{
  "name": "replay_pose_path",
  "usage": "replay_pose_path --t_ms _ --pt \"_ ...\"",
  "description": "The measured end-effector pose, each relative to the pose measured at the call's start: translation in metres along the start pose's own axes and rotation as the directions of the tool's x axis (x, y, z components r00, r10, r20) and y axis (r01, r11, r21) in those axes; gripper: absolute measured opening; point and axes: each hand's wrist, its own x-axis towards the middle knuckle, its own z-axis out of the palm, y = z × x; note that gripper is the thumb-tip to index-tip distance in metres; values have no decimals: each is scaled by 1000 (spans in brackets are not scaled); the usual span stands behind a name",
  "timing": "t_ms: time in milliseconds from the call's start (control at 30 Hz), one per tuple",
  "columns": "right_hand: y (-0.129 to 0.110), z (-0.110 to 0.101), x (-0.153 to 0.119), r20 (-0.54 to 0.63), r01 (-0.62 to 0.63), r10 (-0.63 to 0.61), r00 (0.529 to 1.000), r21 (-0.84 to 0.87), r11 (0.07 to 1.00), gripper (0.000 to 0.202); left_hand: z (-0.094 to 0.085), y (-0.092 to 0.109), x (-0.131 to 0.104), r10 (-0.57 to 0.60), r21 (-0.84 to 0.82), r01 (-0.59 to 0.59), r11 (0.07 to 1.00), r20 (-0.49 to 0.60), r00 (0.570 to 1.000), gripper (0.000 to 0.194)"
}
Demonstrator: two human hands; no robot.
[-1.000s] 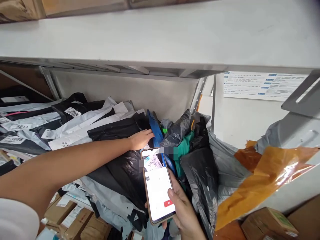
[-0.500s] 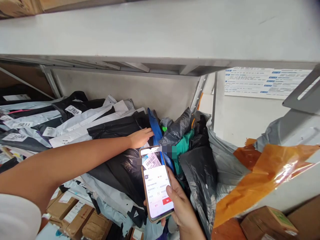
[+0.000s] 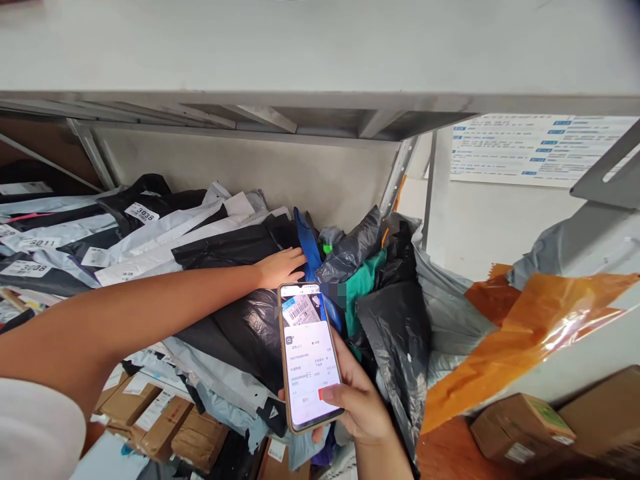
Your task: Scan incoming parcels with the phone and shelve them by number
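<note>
A smartphone (image 3: pixel 309 403) is held upright by my right hand (image 3: pixel 363 403), whose thumb lies on the red button at the lower right of the screen. A label with a barcode appears in the upper part of the screen, above a white page of small text. My left hand (image 3: pixel 283 268) is stretched flat over a black parcel bag (image 3: pixel 225 243), fingers apart. Its fingertips reach the edge of a blue parcel bag (image 3: pixel 307 240). Right of the phone sit a green bag (image 3: pixel 361 287) and another black bag (image 3: pixel 397 327). The phone hides what lies directly behind it.
Numbered parcel bags (image 3: pixel 143 212) stand packed along the shelf to the left. A white shelf board (image 3: pixel 300 53) crosses overhead. At right hangs an orange plastic bag (image 3: pixel 520 333) by a metal bracket (image 3: pixel 607 177). Cardboard boxes (image 3: pixel 165 420) sit below.
My right thumb has moved down onto the red button. The label on the screen shows larger. My left fingers have spread slightly, and the view has shifted a little downward.
</note>
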Motion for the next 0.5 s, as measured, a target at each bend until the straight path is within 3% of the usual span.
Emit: replay_pose_path --t_ms 133,300,400,500 --pt "2 3 2 72 -43 47 996 -57 997 88 -7 6 1 -4 -27 3 1000 -29 1000 42" --pt "13 27 -3 120 -106 106 987 -5 994 83 -24 14 19 -72 -70 71 995 -17 997 49" --pt "25 35 0 214 -215 218 952 -36 976 85 -32 18 30 -85 -46 86 995 33 996 44" --pt "38 31 7 306 -266 266 914 -40 963 98 -39 23 34 -106 -10 107 994 86 991 39"
